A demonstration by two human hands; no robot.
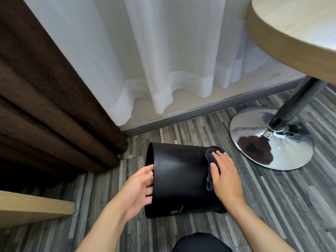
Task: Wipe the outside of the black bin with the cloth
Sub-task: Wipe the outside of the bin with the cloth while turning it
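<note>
Black bin (180,177) on its side on the striped floor (272,206), mouth leftward. Left hand (140,188) gripping the rim; right hand (224,177) flat, pressing dark cloth (209,180) against the base end.

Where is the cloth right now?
The cloth is pressed flat under the right hand against the black bin, near the bin's bottom end, by the shiny table base.

Bare floor (181,226) surrounds the bin (180,179); brown curtain (45,106) left, table base (272,140) right.
</note>
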